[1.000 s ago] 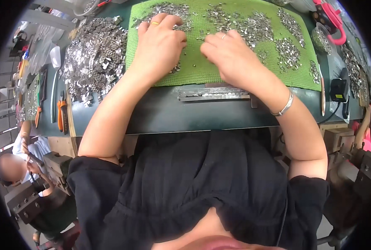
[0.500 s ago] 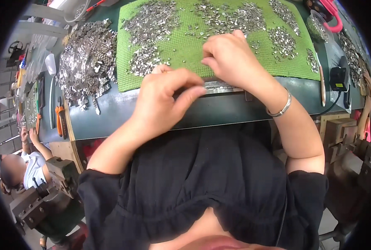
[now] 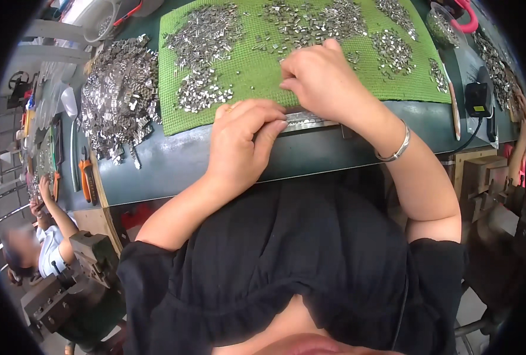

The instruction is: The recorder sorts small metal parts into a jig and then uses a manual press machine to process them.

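A narrow metal bar with a row of small pieces along it (image 3: 305,123) lies at the near edge of a green textured mat (image 3: 254,80). At the bar's left end is my left hand (image 3: 239,139), thumb and forefinger pressed together; anything between them is hidden. My right hand (image 3: 322,80) is above the mat beyond the bar, its fingers curled into a pinch. What it holds, if anything, is too small or hidden. Small shiny metal pieces (image 3: 201,92) lie in loose heaps around the mat, with more pieces (image 3: 310,23) beyond my right hand.
A big heap of linked metal pieces (image 3: 118,94) lies left of the mat, beside orange-handled pliers (image 3: 88,177). A black adapter with cable (image 3: 478,100) sits at the right. Vises (image 3: 97,257) flank the bench. Another person (image 3: 53,239) works at far left.
My left thumb and forefinger have closed together at the bar's left end. My right hand has barely moved over the mat. The whole view has shifted slightly.
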